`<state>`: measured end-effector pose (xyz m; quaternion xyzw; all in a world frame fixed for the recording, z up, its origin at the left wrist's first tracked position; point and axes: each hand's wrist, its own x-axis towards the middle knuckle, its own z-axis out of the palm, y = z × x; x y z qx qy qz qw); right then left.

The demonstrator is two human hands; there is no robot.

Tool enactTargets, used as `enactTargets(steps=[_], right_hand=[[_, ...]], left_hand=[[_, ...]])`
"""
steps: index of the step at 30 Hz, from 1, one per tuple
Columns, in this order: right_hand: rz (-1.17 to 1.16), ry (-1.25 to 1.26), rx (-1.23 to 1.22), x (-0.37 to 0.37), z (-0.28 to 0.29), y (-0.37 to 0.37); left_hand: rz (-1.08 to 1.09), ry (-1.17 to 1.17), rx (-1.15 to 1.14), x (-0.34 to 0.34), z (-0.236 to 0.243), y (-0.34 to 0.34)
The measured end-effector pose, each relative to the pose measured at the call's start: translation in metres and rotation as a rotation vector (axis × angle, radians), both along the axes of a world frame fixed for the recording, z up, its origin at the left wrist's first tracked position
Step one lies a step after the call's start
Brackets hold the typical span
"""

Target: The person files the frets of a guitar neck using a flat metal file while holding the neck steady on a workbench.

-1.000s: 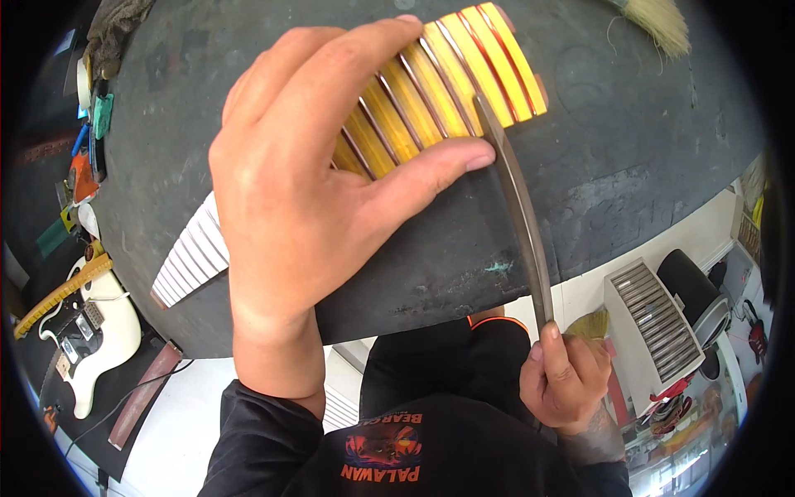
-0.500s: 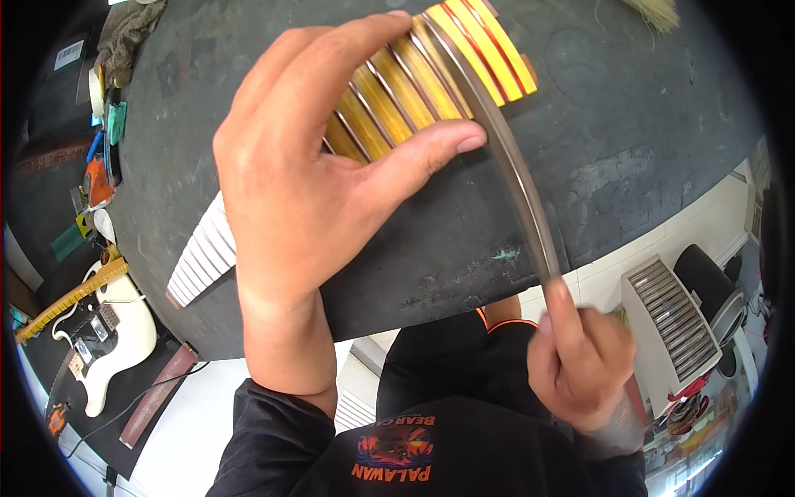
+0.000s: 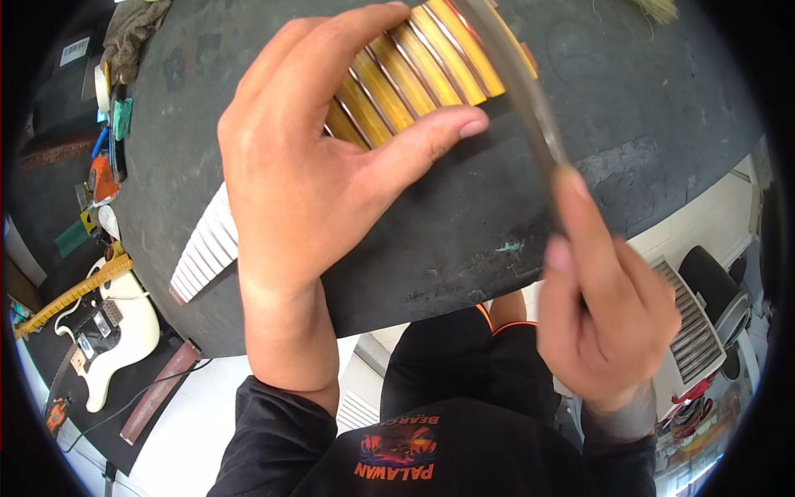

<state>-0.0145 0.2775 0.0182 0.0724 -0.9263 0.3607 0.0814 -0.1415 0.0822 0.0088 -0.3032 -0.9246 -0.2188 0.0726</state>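
Note:
My left hand (image 3: 286, 166) spans a guitar neck (image 3: 402, 83), its thumb on the near edge and its fingers on the far edge. Metal frets cross the fretboard between strips of yellow covering. A paler, white-looking stretch of the neck comes out beyond the left side of my wrist; the part between is hidden under my hand. My right hand (image 3: 609, 319) is closed round the lower end of a long, narrow metal file (image 3: 530, 99), forefinger stretched along it. The file, blurred by motion, crosses over the neck's right end.
A dark mat (image 3: 389, 273) covers the bench. To the left are a cream electric guitar (image 3: 128, 319), a reddish-brown bar (image 3: 160, 393), a grey cloth (image 3: 132, 37) and several small tools. A box with a slatted front (image 3: 691, 340) stands at the lower right, beside a dark chair (image 3: 712, 282).
My right hand has moved up and slightly right, carrying the file farther toward the neck's right end. My left hand stays in nearly the same place on the neck.

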Motion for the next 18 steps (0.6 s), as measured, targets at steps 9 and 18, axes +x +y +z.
enactTargets(steps=[9,18], right_hand=[[-0.025,-0.051,-0.022,0.088,-0.007,0.032],[0.040,-0.178,-0.074,0.091,0.002,0.031]], left_hand=[[-0.062,0.142,-0.081,-0.002,-0.005,-0.003],[-0.118,0.213,0.140,-0.005,-0.014,0.005]])
